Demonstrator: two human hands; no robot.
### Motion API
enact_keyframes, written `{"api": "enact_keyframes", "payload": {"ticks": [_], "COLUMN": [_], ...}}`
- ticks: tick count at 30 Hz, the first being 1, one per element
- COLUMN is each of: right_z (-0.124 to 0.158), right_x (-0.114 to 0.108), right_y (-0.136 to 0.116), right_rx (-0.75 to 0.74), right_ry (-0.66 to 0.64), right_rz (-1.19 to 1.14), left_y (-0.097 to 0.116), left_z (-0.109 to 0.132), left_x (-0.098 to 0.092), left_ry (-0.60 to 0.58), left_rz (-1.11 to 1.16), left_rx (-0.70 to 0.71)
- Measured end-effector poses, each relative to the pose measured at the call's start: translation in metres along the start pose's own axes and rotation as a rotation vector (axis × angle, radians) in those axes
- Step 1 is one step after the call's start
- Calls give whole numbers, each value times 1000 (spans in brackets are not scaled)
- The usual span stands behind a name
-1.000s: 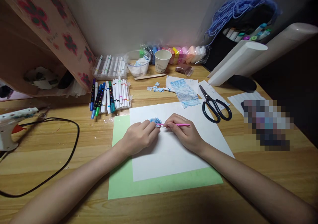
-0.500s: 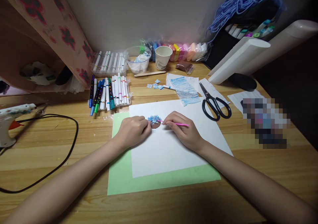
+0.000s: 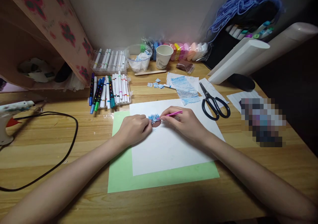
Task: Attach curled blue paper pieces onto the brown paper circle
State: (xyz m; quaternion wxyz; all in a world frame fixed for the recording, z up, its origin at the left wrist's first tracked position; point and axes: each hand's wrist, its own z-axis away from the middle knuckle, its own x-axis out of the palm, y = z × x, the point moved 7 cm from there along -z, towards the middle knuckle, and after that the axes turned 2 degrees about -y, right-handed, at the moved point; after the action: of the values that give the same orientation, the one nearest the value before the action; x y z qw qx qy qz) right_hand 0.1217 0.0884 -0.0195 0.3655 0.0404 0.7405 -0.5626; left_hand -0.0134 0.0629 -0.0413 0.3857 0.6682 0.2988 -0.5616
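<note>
A small brown round piece (image 3: 156, 124) lies on white paper (image 3: 171, 151), its upper part covered with crumpled blue-and-white paper bits (image 3: 154, 118). My left hand (image 3: 136, 128) is closed at its left edge, fingertips gripping or pressing it. Between the fingers of my right hand (image 3: 185, 122) is a thin pink stick (image 3: 176, 113), its tip touching the blue bits from the right. What kind of tool the stick is, I cannot make out. Under the white paper lies a green sheet (image 3: 164, 182).
Black-handled scissors (image 3: 213, 103) and blue-streaked paper (image 3: 185, 89) lie behind my right hand. Cut paper squares (image 3: 157, 85), markers (image 3: 109, 91), a paper cup (image 3: 164, 57) and a plastic bowl (image 3: 137, 58) stand farther back. A glue gun (image 3: 10, 121) with a black cord is at left.
My right hand has moved slightly left and up, closer to the blue bits, and the pink stick now slants more upward to the right. The left hand keeps its place.
</note>
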Motion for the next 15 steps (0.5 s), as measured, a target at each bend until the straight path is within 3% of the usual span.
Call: {"api": "enact_keyframes", "payload": {"ticks": [3, 5, 15], "right_z": [-12, -16, -13], "right_x": [0, 0, 4], "right_y": [-10, -14, -13], "right_rx": [-31, -48, -65], "right_ry": [-156, -187, -47], "right_rz": [86, 137, 304], "left_y": [0, 0, -1], "left_z": [0, 0, 0], "left_x": [1, 1, 2], "left_ry": [1, 8, -37], "left_rz": [8, 10, 24], "left_rx": [0, 0, -8]}}
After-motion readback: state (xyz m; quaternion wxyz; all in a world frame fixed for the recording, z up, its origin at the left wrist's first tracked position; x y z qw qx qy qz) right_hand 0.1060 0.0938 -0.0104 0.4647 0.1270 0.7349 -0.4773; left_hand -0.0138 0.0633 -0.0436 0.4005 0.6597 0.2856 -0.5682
